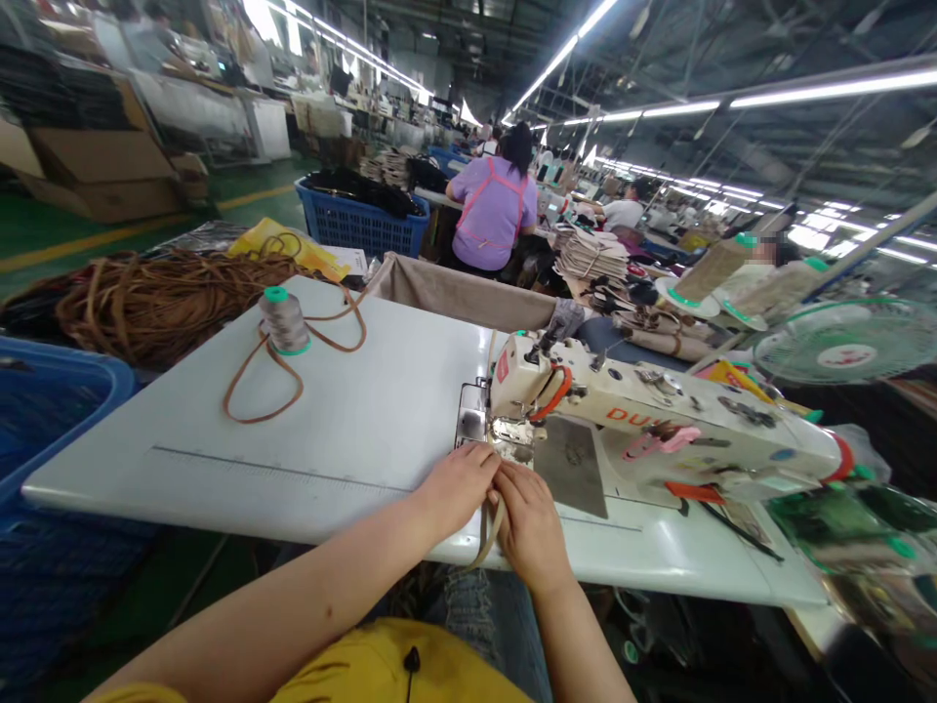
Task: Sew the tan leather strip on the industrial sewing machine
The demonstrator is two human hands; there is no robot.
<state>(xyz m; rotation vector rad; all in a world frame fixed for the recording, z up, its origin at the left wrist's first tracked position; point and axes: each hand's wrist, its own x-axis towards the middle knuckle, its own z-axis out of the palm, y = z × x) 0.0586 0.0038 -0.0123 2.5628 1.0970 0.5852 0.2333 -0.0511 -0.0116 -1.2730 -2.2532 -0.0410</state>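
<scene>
A white sewing machine [659, 420] stands on the right of a white work table [351, 420]. Just in front of its needle, my left hand [458, 488] and my right hand [531, 522] lie side by side. Both are closed on a narrow tan leather strap [489, 527] that runs between them and hangs over the table's front edge. The far end of the strap goes under the presser foot [512, 434]. A loose brown strap [293, 371] loops around a grey thread cone [284, 320] at the table's back left.
A heap of brown straps [153, 303] lies at the left, beside a blue crate [51, 469]. Behind the table is a cloth bin [461, 293]. A person in a purple top [494, 210] works further back. A green fan [849, 342] stands at the right.
</scene>
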